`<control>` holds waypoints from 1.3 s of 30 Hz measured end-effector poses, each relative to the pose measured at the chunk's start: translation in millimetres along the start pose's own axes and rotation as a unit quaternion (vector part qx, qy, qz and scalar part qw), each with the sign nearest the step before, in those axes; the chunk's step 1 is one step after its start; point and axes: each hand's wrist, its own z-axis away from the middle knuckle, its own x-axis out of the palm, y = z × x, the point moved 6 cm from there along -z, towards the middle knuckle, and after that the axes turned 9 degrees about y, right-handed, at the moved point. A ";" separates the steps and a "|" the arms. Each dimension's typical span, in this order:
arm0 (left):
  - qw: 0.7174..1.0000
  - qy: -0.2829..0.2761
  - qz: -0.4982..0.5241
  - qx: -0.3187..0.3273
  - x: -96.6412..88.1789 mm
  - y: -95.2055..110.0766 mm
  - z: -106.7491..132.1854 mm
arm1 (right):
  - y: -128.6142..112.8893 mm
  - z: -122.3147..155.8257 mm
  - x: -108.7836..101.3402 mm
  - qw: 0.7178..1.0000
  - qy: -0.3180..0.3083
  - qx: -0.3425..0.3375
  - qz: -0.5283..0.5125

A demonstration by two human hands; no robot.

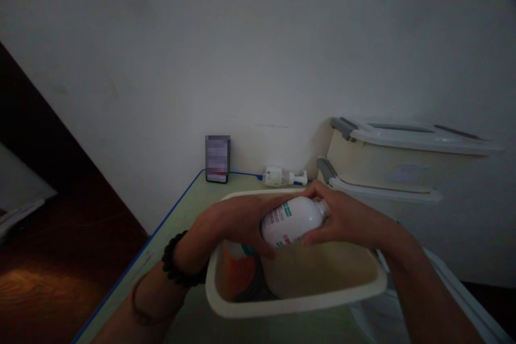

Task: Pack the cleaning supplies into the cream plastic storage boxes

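Note:
A white plastic bottle [296,219] with green and red print lies tilted between my two hands, over a cream-coloured bin [296,309]. My left hand [237,220] is closed around the bottle's base end. The neck end, pointing right, is gripped by the fingers of my right hand [336,215]; whether a cap is on the neck is hidden. Inside the bin at the left sits an orange and dark grey item [242,277], with a bit of green and white beside it. I cannot make out what it is.
A phone [217,158] leans on the wall at the back of the green table [183,204]. Near it a clear pump bottle [282,176] lies on its side. Stacked lidded storage boxes [387,164] stand at the right. The table's blue edge runs along the left.

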 end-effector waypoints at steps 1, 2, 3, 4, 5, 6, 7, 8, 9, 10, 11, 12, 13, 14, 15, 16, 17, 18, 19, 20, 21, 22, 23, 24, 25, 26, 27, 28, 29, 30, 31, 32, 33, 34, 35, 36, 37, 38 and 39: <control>1.000 -0.005 -0.019 0.004 0.8 0.6 0.2 | -3.7 0.8 1.8 1.000 -0.008 -0.021 0.019; 0.999 -0.012 -0.039 0.003 1.8 0.5 0.7 | -7.7 1.3 4.9 0.998 -0.017 -0.042 0.043; 0.998 -0.016 -0.056 -0.001 2.8 0.0 1.4 | -11.4 1.5 9.0 0.995 -0.027 -0.060 0.072; 0.997 -0.017 -0.069 -0.009 3.7 -0.9 2.1 | -14.2 1.3 13.8 0.991 -0.034 -0.073 0.104; 0.997 -0.015 -0.079 -0.017 4.7 -2.1 2.9 | -16.0 0.4 18.9 0.987 -0.039 -0.078 0.136; 0.996 -0.011 -0.086 -0.025 5.8 -3.3 3.5 | -16.7 -0.8 24.0 0.983 -0.041 -0.079 0.163; 0.995 -0.004 -0.091 -0.029 6.8 -4.2 3.9 | -17.0 -2.2 29.1 0.980 -0.043 -0.077 0.181; 0.995 0.004 -0.095 -0.030 7.8 -4.9 4.0 | -17.0 -3.7 33.7 0.978 -0.042 -0.077 0.191; 0.995 0.011 -0.097 -0.026 8.8 -5.1 3.6 | -17.0 -4.8 37.6 0.976 -0.042 -0.079 0.198; 0.995 0.019 -0.096 -0.018 9.2 -4.6 3.0 | -16.8 -5.5 40.8 0.974 -0.042 -0.083 0.206; 0.996 0.027 -0.088 -0.005 8.7 -3.4 2.1 | -16.6 -5.5 42.9 0.972 -0.040 -0.088 0.216; 0.997 0.032 -0.075 0.010 7.4 -1.8 1.5 | -16.5 -5.0 43.8 0.969 -0.035 -0.092 0.226; 0.997 0.034 -0.059 0.026 5.0 0.4 1.3 | -16.5 -3.8 43.6 0.966 -0.026 -0.096 0.238; 0.998 0.037 -0.042 0.043 0.9 3.0 2.0 | -16.7 -2.1 42.5 0.963 -0.014 -0.098 0.251; 0.997 0.045 -0.025 0.056 -5.1 5.7 3.8 | -17.0 0.1 40.9 0.960 -0.001 -0.099 0.263; 0.996 0.062 -0.010 0.068 -13.4 8.8 6.7 | -17.3 2.4 39.0 0.956 0.013 -0.098 0.275; 0.993 0.095 0.001 0.070 -24.3 11.0 10.8 | -17.8 4.6 36.6 0.953 0.030 -0.095 0.286; 0.990 0.131 0.007 0.060 -35.8 12.0 15.9 | -18.8 6.6 33.5 0.949 0.050 -0.092 0.296; 0.987 0.150 0.013 0.050 -45.3 13.2 21.4 | -20.6 8.2 29.8 0.945 0.072 -0.091 0.306; 0.986 0.159 0.016 0.043 -53.0 14.7 26.8 | -23.5 9.4 25.3 0.940 0.095 -0.093 0.315; 0.987 0.160 0.013 0.028 -58.9 15.0 31.4 | -27.5 10.2 20.0 0.933 0.119 -0.099 0.324; 0.989 0.148 0.014 0.008 -62.3 14.4 34.9 | -32.3 10.6 14.0 0.927 0.141 -0.108 0.331; 0.991 0.133 0.017 -0.011 -64.3 13.3 37.4 | -37.4 10.5 7.7 0.920 0.159 -0.120 0.338; 0.993 0.113 0.017 -0.032 -64.6 11.5 39.1 | -42.2 10.2 0.5 0.912 0.177 -0.130 0.346; 0.994 0.095 0.019 -0.049 -64.2 9.5 40.2 | -45.9 9.4 -6.3 0.907 0.188 -0.138 0.352; 0.995 0.080 0.020 -0.062 -63.5 7.4 40.8 | -47.7 8.3 -13.4 0.903 0.196 -0.137 0.357; 0.995 0.068 0.020 -0.071 -62.5 5.3 41.1 | -47.7 7.0 -20.3 0.901 0.202 -0.132 0.360; 0.995 0.060 0.021 -0.073 -61.5 3.8 41.2 | -45.6 5.5 -26.4 0.903 0.203 -0.121 0.360; 0.996 0.052 0.024 -0.071 -60.0 2.7 41.1 | -41.5 4.0 -31.8 0.908 0.198 -0.106 0.354; 0.997 0.043 0.028 -0.064 -57.9 2.1 40.7 | -35.7 2.7 -36.4 0.916 0.190 -0.089 0.343; 0.997 0.032 0.033 -0.058 -54.9 1.6 39.9 | -28.7 1.8 -40.3 0.926 0.181 -0.070 0.325; 0.998 0.020 0.039 -0.052 -51.1 1.1 38.3 | -21.0 1.4 -44.0 0.937 0.173 -0.050 0.301; 0.998 0.007 0.046 -0.046 -46.2 0.7 35.7 | -13.1 1.6 -47.7 0.946 0.170 -0.030 0.276; 0.998 -0.006 0.049 -0.042 -40.2 0.1 32.2 | -5.4 2.6 -51.8 0.952 0.174 -0.009 0.253; 0.998 -0.020 0.047 -0.040 -33.3 -0.8 27.8 | 1.8 4.2 -56.2 0.954 0.183 0.010 0.235; 0.998 -0.032 0.035 -0.039 -25.9 -1.9 22.7 | 7.9 6.3 -60.3 0.955 0.194 0.024 0.224; 0.998 -0.043 0.014 -0.043 -18.2 -3.9 17.4 | 12.6 8.7 -64.1 0.954 0.205 0.030 0.217; 0.998 -0.045 -0.023 -0.048 -11.8 -6.3 12.1 | 16.1 11.0 -67.3 0.953 0.214 0.029 0.214; 0.994 -0.036 -0.075 -0.065 -7.4 -10.0 7.4 | 18.8 13.1 -69.7 0.952 0.216 0.026 0.214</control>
